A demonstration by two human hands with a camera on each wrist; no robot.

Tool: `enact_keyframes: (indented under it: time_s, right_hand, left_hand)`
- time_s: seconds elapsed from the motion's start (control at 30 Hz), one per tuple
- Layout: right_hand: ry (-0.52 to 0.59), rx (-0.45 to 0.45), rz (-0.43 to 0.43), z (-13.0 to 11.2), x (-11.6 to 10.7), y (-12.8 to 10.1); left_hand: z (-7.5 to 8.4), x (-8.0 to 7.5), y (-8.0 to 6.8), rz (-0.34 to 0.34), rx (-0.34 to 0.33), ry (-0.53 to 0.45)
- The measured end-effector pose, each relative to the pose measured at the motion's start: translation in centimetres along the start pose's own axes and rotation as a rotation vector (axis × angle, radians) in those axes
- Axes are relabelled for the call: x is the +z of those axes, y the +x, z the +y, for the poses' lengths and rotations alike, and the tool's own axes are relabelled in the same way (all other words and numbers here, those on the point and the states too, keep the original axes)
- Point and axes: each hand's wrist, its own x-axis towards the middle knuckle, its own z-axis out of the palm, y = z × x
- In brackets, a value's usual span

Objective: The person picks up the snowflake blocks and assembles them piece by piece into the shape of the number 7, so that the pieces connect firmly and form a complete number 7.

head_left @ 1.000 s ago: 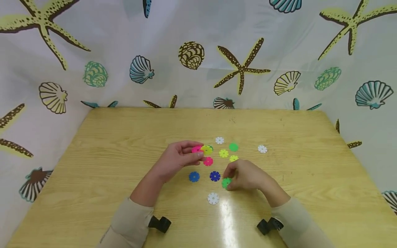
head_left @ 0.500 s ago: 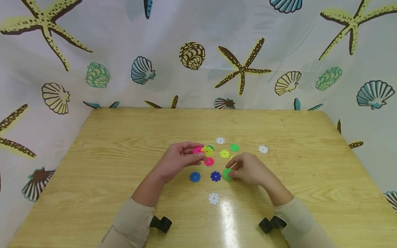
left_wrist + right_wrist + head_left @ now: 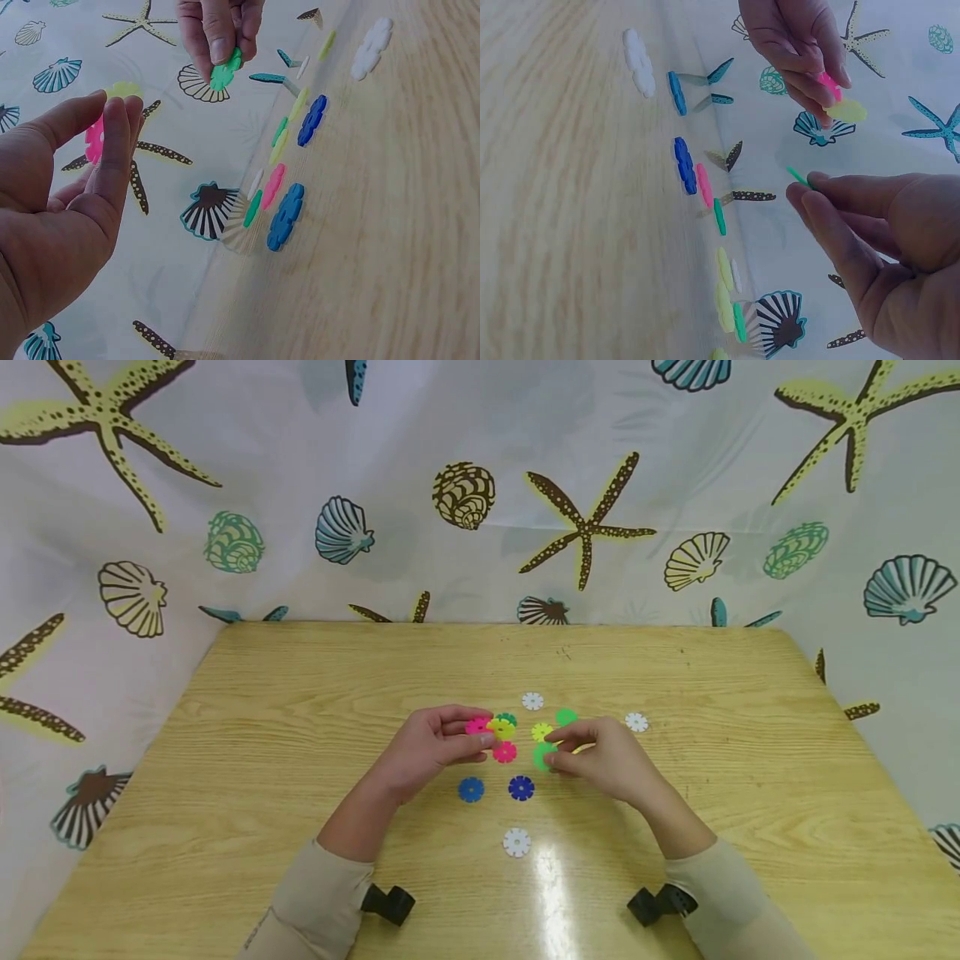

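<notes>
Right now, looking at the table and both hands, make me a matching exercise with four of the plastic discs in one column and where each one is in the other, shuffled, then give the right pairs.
Column one:
1. green disc
2. joined pink and yellow discs
3. near white disc
4. dark blue disc

Column two:
A. flat on the table, nearest the person
B. pinched in the right hand
C. on the table, beside a lighter blue disc
D. held in the left hand

Pairs: 1-B, 2-D, 3-A, 4-C
</notes>
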Motion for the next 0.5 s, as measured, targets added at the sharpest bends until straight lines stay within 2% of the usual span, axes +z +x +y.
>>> enact_keyframes:
  time_s: [0.23,0.5]
  right_hand:
    - [0.251,0.012,-0.017,-0.48,-0.07,0.19]
    - [0.363,0.032,-0.012,-0.47,-0.26,0.13]
  left_hand:
    - [0.28,0.10,-0.02,0.000,0.005,0.007]
    - [0.07,0.60,-0.12,-0.004,-0.014,0.028]
